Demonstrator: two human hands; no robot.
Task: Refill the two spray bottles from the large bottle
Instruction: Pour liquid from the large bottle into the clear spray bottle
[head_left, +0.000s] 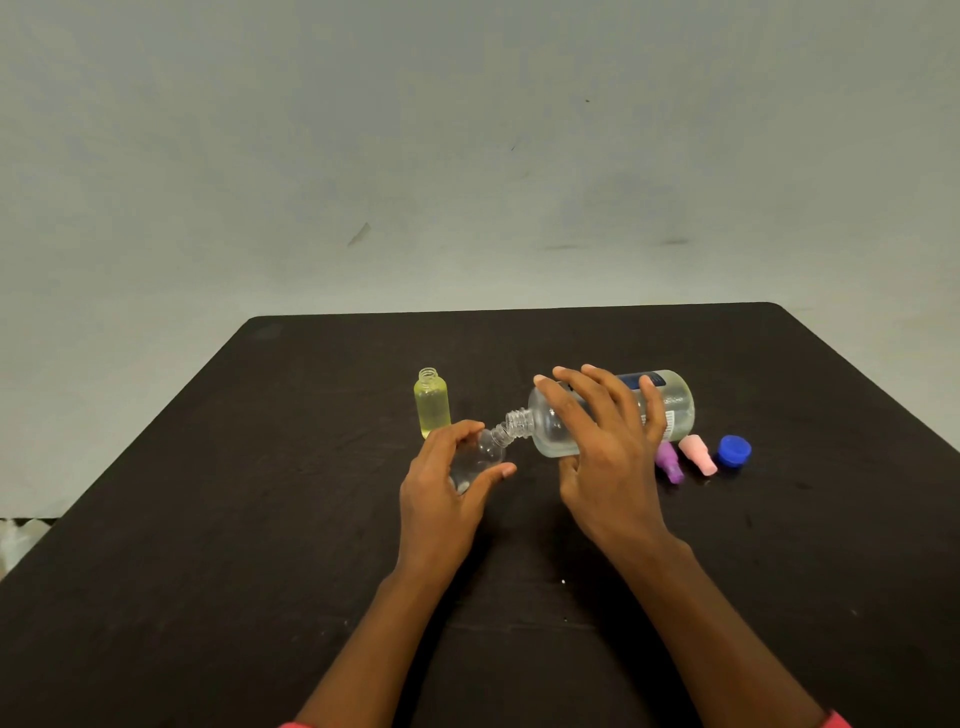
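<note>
On the dark table (260, 519), a yellow-tinted spray bottle (432, 402) was seen furthest left, standing upright with its neck uncapped. Just right of it and nearer the camera, a clear spray bottle (480, 457) was held by the left hand (447, 478), the fingers and thumb curled round its body. It was tilted so that its open neck pointed up and to the right. That neck was met mouth to mouth by the neck of the large bottle (613, 413), which was tipped almost level, with clear liquid lying along its lower side. The large bottle was gripped by the right hand (608, 447), the fingers spread over its top and the thumb tucked beneath. How full the clear spray bottle was could not be told. Beyond the right hand, 3 loose pieces were laid close together on the table: a purple spray top (669, 464), a pink spray top (698, 454) and a blue cap (734, 450).
</note>
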